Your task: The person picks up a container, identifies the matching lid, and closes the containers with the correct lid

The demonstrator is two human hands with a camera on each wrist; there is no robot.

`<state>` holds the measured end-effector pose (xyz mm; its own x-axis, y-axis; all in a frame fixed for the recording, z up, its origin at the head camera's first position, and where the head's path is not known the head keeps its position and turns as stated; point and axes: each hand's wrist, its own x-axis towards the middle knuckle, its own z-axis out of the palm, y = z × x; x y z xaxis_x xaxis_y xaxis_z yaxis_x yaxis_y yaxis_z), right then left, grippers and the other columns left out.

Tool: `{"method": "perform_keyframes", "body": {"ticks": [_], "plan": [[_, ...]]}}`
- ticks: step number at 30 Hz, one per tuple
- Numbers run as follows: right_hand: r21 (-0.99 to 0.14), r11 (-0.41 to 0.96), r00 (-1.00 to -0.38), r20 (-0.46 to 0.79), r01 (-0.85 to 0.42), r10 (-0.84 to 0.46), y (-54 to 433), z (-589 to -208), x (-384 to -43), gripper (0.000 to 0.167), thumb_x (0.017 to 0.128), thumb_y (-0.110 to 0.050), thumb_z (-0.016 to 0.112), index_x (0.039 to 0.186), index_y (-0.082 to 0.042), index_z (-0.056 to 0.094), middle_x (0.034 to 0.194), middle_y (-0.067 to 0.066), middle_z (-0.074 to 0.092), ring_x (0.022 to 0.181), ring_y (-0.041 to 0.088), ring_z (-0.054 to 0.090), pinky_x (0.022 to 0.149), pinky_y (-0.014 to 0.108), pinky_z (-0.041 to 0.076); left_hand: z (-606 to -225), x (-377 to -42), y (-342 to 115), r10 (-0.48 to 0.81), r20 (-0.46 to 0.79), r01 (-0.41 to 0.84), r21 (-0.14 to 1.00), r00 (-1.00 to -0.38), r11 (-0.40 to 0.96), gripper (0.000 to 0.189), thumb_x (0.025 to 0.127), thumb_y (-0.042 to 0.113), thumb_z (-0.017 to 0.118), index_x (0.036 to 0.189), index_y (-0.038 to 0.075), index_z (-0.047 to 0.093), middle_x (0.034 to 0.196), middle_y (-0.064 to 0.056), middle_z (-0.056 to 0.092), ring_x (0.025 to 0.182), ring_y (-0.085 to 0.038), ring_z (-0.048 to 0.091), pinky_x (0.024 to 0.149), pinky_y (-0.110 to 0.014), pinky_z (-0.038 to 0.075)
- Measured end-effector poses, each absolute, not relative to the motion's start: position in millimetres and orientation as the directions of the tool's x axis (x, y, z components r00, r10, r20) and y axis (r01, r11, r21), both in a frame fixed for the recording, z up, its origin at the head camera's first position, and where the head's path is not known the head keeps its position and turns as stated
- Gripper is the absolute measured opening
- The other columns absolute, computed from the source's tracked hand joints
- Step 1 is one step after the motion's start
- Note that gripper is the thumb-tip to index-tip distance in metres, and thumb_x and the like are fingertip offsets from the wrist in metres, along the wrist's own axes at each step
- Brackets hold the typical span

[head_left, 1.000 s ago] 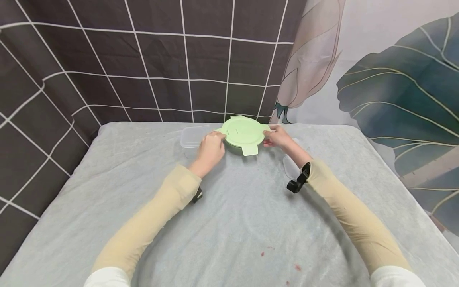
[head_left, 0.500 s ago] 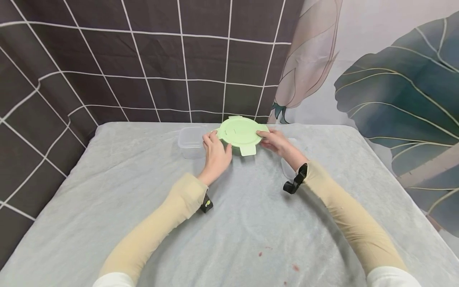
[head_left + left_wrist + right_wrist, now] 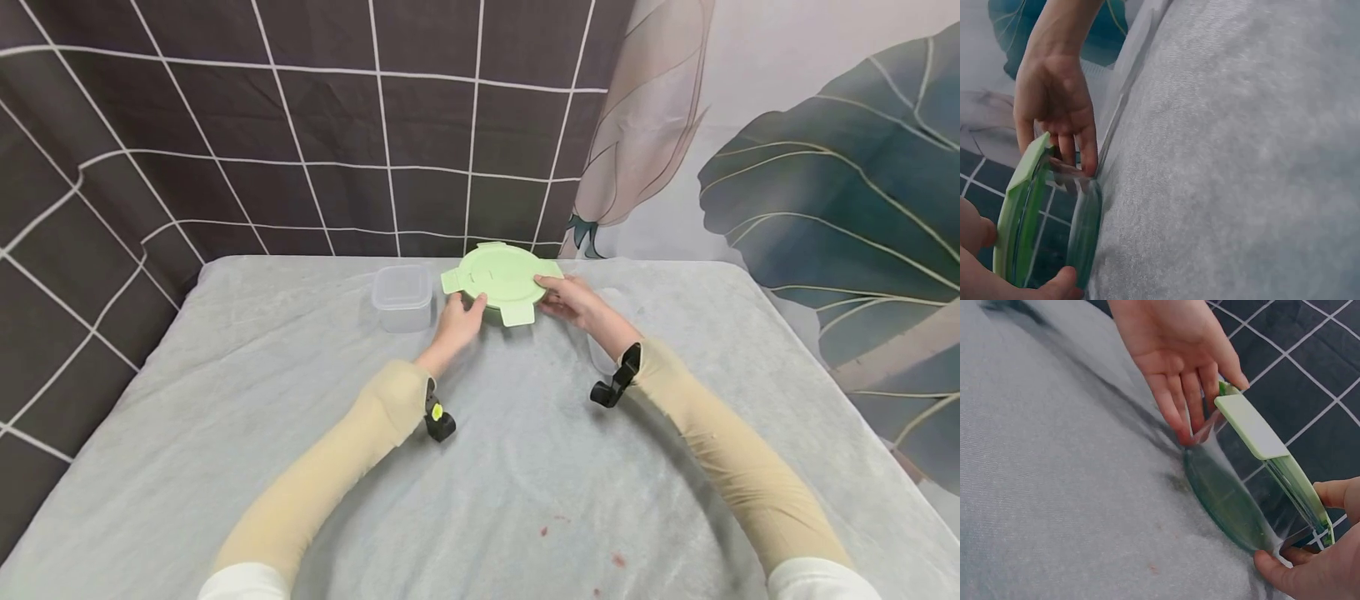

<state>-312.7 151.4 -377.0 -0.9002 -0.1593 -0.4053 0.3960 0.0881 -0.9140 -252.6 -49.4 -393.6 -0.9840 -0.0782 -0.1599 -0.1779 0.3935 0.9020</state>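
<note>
The head view looked forward and down at the green-lidded container [image 3: 501,273] from above, well back; the left wrist view faced it close up from its front left, the right wrist view from its front right, both turned sideways; these two shared it and the gridded backdrop [image 3: 427,125] behind it.

The left hand [image 3: 459,323] and right hand [image 3: 573,302] hold a round container with a pale green lid [image 3: 501,275] from either side, the right thumb resting on top. A translucent box [image 3: 402,304] stands near the left hand on grey cloth [image 3: 510,483]; a transparent piece [image 3: 602,357] lies partly hidden behind the right wrist.
</note>
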Motion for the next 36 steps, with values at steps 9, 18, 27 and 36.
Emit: {"method": "perform_keyframes", "body": {"ticks": [9, 18, 27, 36], "plan": [[-0.918, 0.084, -0.903, -0.397, 0.388, -0.166, 148.7, -377.4, -304.2, 0.016, 0.099, -0.021, 0.052, 0.112, -0.012, 0.049, 0.07, -0.014, 0.064, 0.076, 0.001, 0.061, 0.108, 0.035, 0.042, -390.0, -249.1, -54.5, -0.083, -0.16, -0.179, 0.913, -0.984, 0.366, 0.055, 0.098, 0.035, 0.05, 0.139, -0.002, 0.044, 0.142, -0.019, 0.05, 0.13, -0.029, 0.05, 0.107, -0.036, 0.044], [-0.919, 0.145, -0.906, -0.387, 0.366, -0.17, 152.8, -380.8, -286.4, 0.056, 0.1, -0.022, 0.049, 0.147, 0.002, 0.029, 0.098, -0.006, 0.055, 0.114, 0.018, 0.055, 0.113, 0.037, 0.038, -387.0, -236.2, -55.9, -0.039, -0.198, -0.202, 0.945, -0.979, 0.257, 0.05, 0.097, 0.029, 0.055, 0.136, -0.002, 0.048, 0.135, -0.019, 0.057, 0.113, -0.03, 0.063, 0.095, -0.034, 0.053], [-0.921, 0.207, -0.905, -0.372, 0.332, -0.207, 157.1, -380.3, -258.2, 0.057, 0.1, -0.022, 0.049, 0.146, 0.005, 0.028, 0.104, -0.004, 0.056, 0.137, 0.032, 0.039, 0.115, 0.04, 0.035, -383.9, -214.3, -63.3, 0.021, -0.207, -0.195, 0.948, -0.978, 0.25, 0.048, 0.096, 0.025, 0.057, 0.136, -0.002, 0.049, 0.134, -0.02, 0.057, 0.108, -0.033, 0.066, 0.09, -0.033, 0.055], [-0.936, 0.195, -0.902, -0.337, 0.292, -0.269, 162.4, -383.0, -234.9, 0.061, 0.1, -0.021, 0.048, 0.148, 0.007, 0.021, 0.152, 0.023, 0.03, 0.143, 0.036, 0.03, 0.118, 0.045, 0.027, -385.1, -198.5, -70.6, 0.068, -0.237, -0.219, 0.954, -0.969, 0.206, 0.051, 0.096, 0.021, 0.059, 0.137, -0.005, 0.046, 0.134, -0.023, 0.056, 0.112, -0.032, 0.064, 0.089, -0.031, 0.056]]}}
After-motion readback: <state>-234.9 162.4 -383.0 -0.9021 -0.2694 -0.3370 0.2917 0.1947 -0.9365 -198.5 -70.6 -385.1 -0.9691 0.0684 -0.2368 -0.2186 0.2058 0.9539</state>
